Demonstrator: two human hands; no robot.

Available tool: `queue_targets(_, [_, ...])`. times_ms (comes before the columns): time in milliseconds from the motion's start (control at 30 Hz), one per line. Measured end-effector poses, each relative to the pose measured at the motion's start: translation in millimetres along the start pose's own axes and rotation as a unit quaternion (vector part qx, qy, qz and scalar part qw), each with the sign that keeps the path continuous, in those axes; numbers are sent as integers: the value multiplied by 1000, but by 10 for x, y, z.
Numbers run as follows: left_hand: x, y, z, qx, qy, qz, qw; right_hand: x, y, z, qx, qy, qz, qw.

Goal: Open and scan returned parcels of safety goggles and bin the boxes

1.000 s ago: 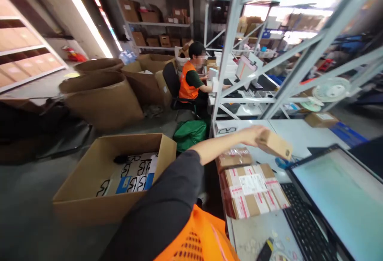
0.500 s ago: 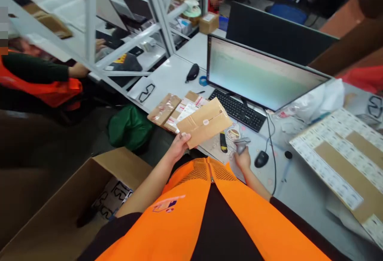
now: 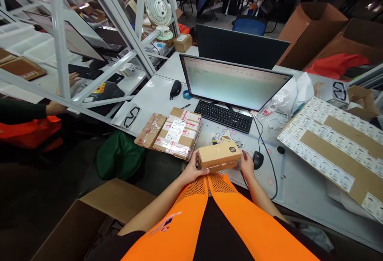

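Observation:
A small brown cardboard box (image 3: pixel 219 157) with a little logo is held just above the desk's near edge, close to my chest. My left hand (image 3: pixel 194 169) grips its left end with fingers wrapped under it. My right hand (image 3: pixel 247 164) is closed on its right end. To the left of the box lie a taped parcel with a white label (image 3: pixel 177 132) and a smaller flat parcel (image 3: pixel 150 130). A black mouse (image 3: pixel 257 159) sits right beside my right hand.
A lit monitor (image 3: pixel 233 82) and black keyboard (image 3: pixel 224 116) stand behind the box on the white desk (image 3: pixel 296 185). A flattened printed carton (image 3: pixel 338 141) lies at right. An open cardboard box (image 3: pixel 86 223) and green bag (image 3: pixel 119 155) are on the floor at left. Another person's arm (image 3: pixel 26 111) is at far left.
The box came down from tilted in my left hand to level near the desk edge. My right hand left the scanner and took the box's right end. The view shifted.

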State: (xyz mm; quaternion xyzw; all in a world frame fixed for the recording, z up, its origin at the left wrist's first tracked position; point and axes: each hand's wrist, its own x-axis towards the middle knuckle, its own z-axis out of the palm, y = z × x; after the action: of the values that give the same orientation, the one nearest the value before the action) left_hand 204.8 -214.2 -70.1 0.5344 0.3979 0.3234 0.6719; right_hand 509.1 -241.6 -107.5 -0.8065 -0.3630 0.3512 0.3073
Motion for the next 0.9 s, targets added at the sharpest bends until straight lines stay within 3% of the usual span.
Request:
queue_targets(67, [-11,-14,-76,52,-11,0,999,-81,-104,-49,147,-106,1,983])
queue_targets(133, [-14,-3,-137,66,-41,-3,997,-156,-207,-80,250,-197,-4,948])
queue_targets(233, [-20,14,-178,15,-88,-39,995,-192,-316,-109,273,-206,-33,939])
queue_targets(300, [-31,7,-167,-2,-59,-81,995,-118,-377,-128,264,-203,-67,940])
queue_targets(400, [-38,-30,-106,35,22,-123,992,206,-519,-156,132,-200,-86,967])
queue_targets(467, [-28,-62,-59,71,43,-121,989,552,-653,-162,-35,-133,-58,989])
queue_targets(567, [-1,-113,-20,116,70,-93,986,1110,-842,-126,-148,-45,-26,988])
queue_targets(633, [7,-146,-29,118,88,-82,986,1389,-924,-62,-180,-31,-10,983])
queue_targets(733, [-20,-192,-80,102,99,-89,986,1586,-976,72,-231,-32,14,972])
queue_targets(900, [-91,-219,-135,51,86,-126,987,1636,-982,227,-291,-35,22,956])
